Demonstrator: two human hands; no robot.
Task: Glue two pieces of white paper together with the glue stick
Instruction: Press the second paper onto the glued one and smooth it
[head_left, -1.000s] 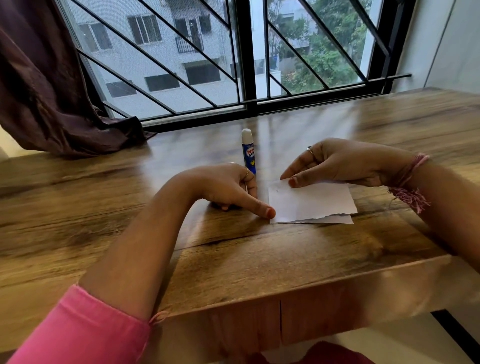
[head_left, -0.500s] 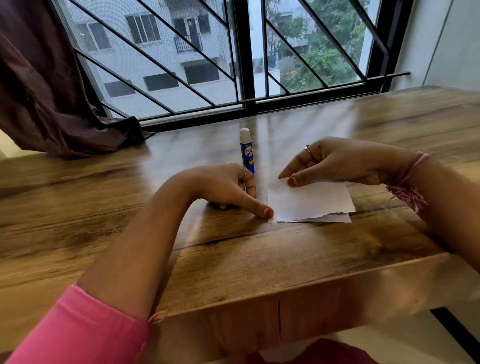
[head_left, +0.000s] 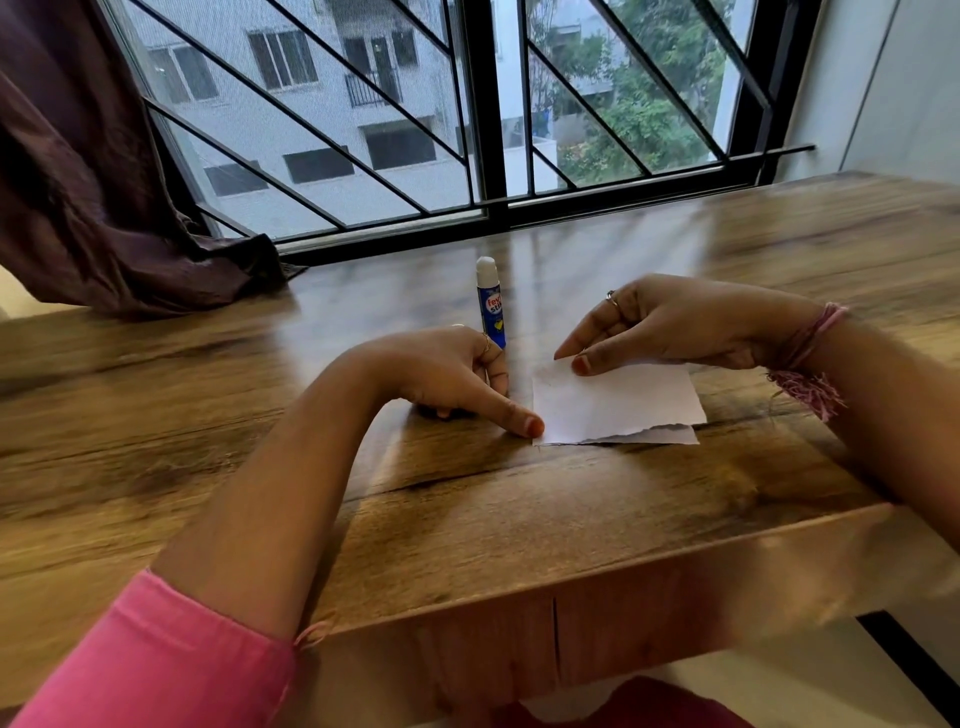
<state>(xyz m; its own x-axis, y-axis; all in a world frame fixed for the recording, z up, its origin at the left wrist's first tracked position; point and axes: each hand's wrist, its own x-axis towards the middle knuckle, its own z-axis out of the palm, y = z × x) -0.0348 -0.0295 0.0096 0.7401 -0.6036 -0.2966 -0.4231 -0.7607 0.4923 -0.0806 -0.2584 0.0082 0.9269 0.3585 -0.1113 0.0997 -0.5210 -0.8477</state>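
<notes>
Two white paper pieces (head_left: 618, 402) lie stacked on wooden table (head_left: 467, 519); left hand (head_left: 447, 376) forefinger pins the corner, right hand (head_left: 670, 325) presses top edge, neither pinching. Capped glue stick (head_left: 490, 304) upright behind (gluing apparently done, pressing left).

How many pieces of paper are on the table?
2. The top torn-edged white paper sheet lies on the wooden table under the right hand's fingertips. The lower white paper sheet peeks out beneath its near edge. More could hide underneath.
</notes>
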